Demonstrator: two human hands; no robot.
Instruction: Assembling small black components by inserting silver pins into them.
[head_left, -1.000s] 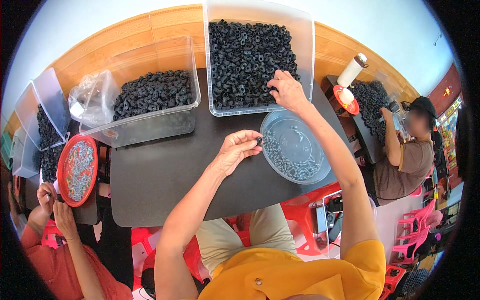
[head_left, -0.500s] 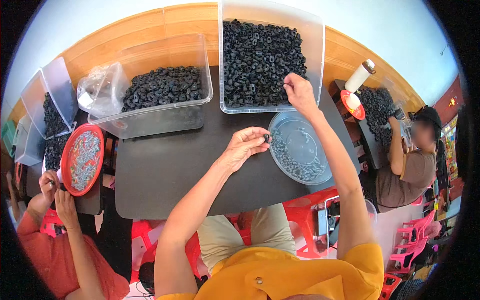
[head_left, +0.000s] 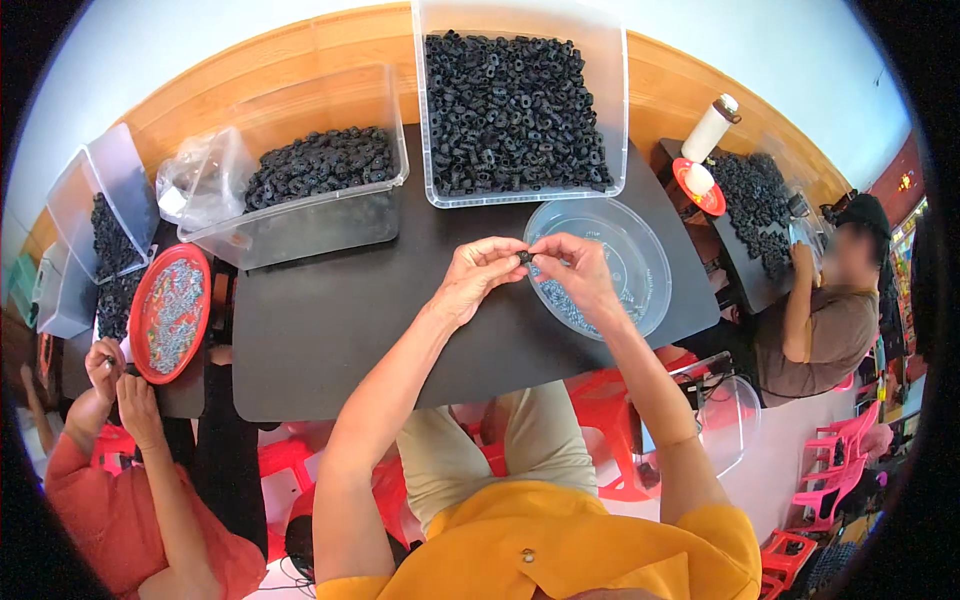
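Over the dark table [head_left: 330, 340], my left hand [head_left: 473, 283] pinches a small black plastic part [head_left: 525, 257] between thumb and fingertips. The fingertips of my right hand [head_left: 584, 280] close on the same part from the other side; anything else in them is hidden. Beneath the right hand and forearm, a round clear plastic tub [head_left: 652, 270] holds many small metal springs [head_left: 560, 300]. Straight ahead is a large clear bin [head_left: 618, 110], with a deep heap of black plastic parts [head_left: 510, 120] in it.
To the left, another clear bin [head_left: 400, 150] holds dark parts beside a crumpled clear bag [head_left: 205, 180]. A person in red [head_left: 150, 510] works by a red tray of springs [head_left: 205, 290]. On the right sit another person [head_left: 835, 335], a white bottle [head_left: 712, 128] and a red plate [head_left: 690, 190].
My right hand has come down from the large bin's front right to meet my left hand at the black part. The view has shifted slightly.
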